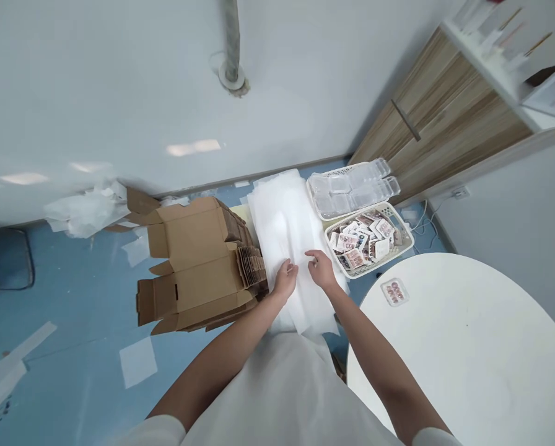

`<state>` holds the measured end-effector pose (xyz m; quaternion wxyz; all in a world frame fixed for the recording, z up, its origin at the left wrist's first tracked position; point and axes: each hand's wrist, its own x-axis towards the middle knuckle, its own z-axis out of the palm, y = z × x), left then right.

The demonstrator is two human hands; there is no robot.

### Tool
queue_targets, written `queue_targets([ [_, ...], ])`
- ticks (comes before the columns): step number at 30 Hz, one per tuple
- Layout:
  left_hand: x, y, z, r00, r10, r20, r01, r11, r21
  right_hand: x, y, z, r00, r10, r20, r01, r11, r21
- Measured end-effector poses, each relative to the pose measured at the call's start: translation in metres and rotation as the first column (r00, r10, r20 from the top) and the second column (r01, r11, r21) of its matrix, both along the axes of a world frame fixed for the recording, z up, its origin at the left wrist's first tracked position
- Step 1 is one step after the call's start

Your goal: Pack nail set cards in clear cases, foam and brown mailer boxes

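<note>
A stack of thin white foam sheets (282, 217) lies in front of me, its top sheet slightly creased. Over its near half, my left hand (285, 280) rests with loosely bent fingers, a small gap showing between them. My right hand (323, 271) is just to the right, index finger stretched out to the left and thumb apart from it. Nothing shows in either hand. Whether the fingertips press on the top sheet is hard to see.
Flattened cardboard boxes (198, 254) are stacked left of the sheets. At right stand a basket of clear plastic cases (347, 186) and a basket of press-on nail packs (365, 241). A round white table (467, 359) holds one nail pack (394, 292). A wooden cabinet (454, 111) stands behind.
</note>
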<state>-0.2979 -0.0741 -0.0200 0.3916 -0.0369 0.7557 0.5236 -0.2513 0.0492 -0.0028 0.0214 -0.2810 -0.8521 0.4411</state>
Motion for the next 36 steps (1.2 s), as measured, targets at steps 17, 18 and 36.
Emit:
queue_targets([
  [17,0.035,-0.048,0.046,0.886,-0.34,-0.316,0.366,0.93,0.025,0.082,-0.025,0.097,0.997,0.005,-0.077,0.03,0.894,0.446],
  [18,0.039,-0.047,0.047,0.878,-0.361,-0.315,0.385,0.923,0.014,0.094,-0.027,0.099,0.996,-0.035,-0.086,0.069,0.899,0.433],
  [36,0.184,0.038,0.043,0.71,-0.65,-0.271,0.703,0.672,0.233,0.347,-0.039,0.091,0.539,-0.817,-0.205,0.82,0.564,-0.091],
])
